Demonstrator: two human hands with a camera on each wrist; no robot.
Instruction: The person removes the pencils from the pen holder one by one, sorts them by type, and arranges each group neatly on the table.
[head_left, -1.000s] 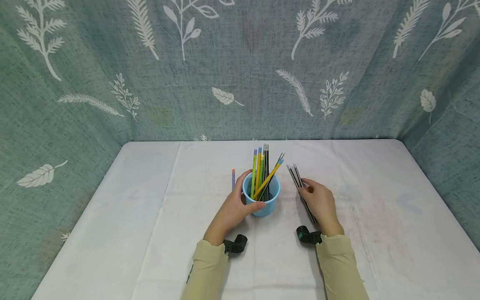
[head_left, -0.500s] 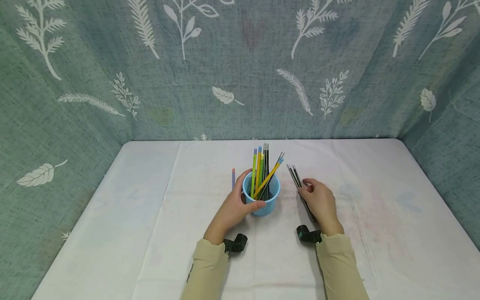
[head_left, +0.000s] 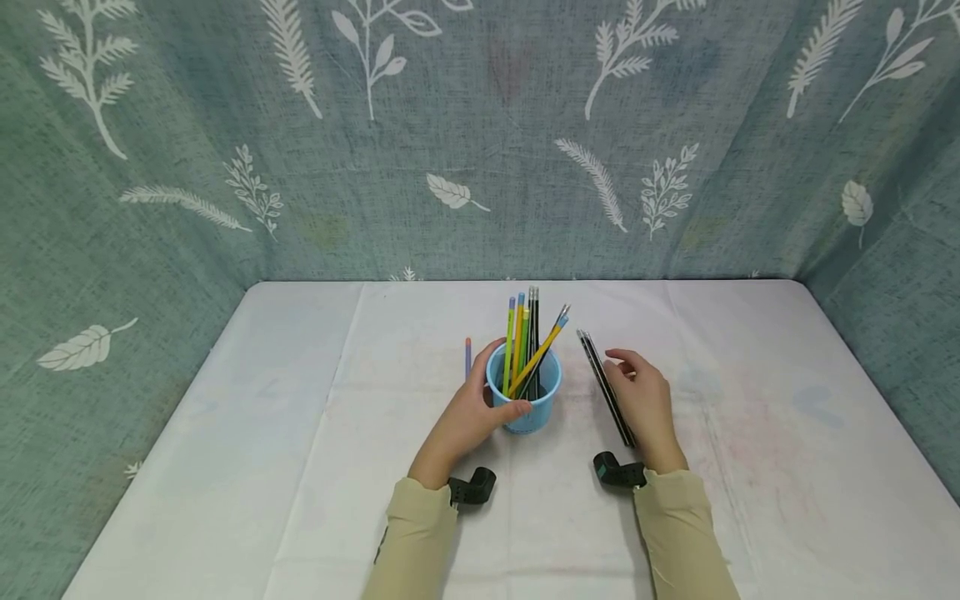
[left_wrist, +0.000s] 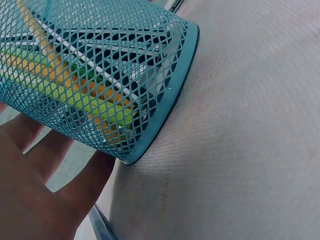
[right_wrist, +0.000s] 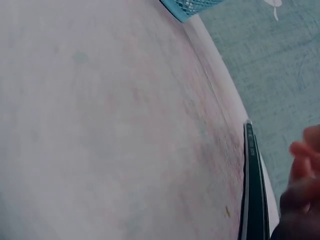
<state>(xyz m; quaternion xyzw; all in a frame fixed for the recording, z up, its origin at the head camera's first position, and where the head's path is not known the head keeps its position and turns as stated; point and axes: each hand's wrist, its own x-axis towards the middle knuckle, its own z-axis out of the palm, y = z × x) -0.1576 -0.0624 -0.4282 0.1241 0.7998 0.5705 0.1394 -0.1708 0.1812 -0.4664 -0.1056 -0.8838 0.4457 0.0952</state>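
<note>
My left hand [head_left: 467, 423] holds the light blue mesh pencil cup [head_left: 529, 422], thumb over the near rim and fingers round its left side. Several pencils [head_left: 508, 342], green, yellow and black, lean in the cup; their lower ends show through the mesh [left_wrist: 170, 95] in the left wrist view. To the right, black pencils [head_left: 604, 385] with silvery ends lie close together on the table. Beside them is my right hand [head_left: 645, 408], its fingers loosely bent with nothing between them. The right wrist view has the fingers [right_wrist: 302, 175] just right of the black pencils [right_wrist: 255, 195].
A purple pencil [head_left: 468, 358] with an orange end lies left of the cup, partly hidden by the left hand. White cloth covers the table [head_left: 787, 375]. A grey-green leaf-patterned curtain [head_left: 510, 225] stands behind it and at both sides.
The right hand's fingers have come off the black pencils and lifted slightly to the right. The tops of those pencils now lie closer together. The left hand and cup have stayed put.
</note>
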